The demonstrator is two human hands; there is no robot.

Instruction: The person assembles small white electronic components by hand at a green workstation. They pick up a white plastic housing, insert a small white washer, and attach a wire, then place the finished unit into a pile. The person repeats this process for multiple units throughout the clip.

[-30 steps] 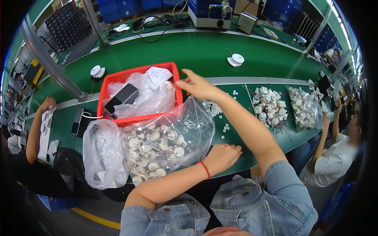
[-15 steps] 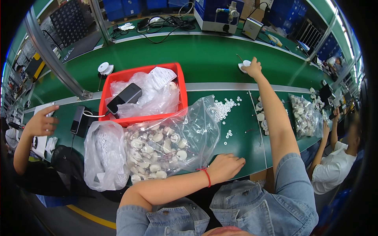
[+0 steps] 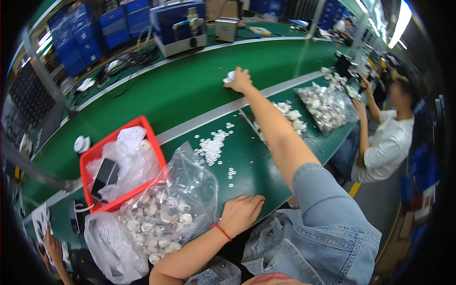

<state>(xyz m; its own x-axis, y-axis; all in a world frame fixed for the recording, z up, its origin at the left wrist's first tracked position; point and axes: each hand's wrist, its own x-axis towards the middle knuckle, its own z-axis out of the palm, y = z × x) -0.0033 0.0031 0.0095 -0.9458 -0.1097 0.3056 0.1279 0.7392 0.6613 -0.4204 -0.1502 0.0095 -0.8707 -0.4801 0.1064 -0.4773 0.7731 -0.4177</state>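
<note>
On the green belt (image 3: 185, 92), the white part (image 3: 229, 77) is sitting left of the nearer right hand (image 3: 241, 80), which is seemingly pinching it; the left hand (image 3: 240, 213) is resting, loosely spread, on the counter (image 3: 266, 178).

We see a green workbench (image 3: 166, 88) with a silver-grey strip (image 3: 199, 121). The bin (image 3: 154, 142) is bright red, the adapter (image 3: 105, 178) black, the small rings (image 3: 211, 148) and round piece (image 3: 230, 77) white. Off-white parts (image 3: 159, 213) fill a clear bag (image 3: 199, 173). We note a red bracelet (image 3: 222, 232), faded-blue denim sleeve (image 3: 327, 194) and deep-blue crates (image 3: 73, 45).
</note>
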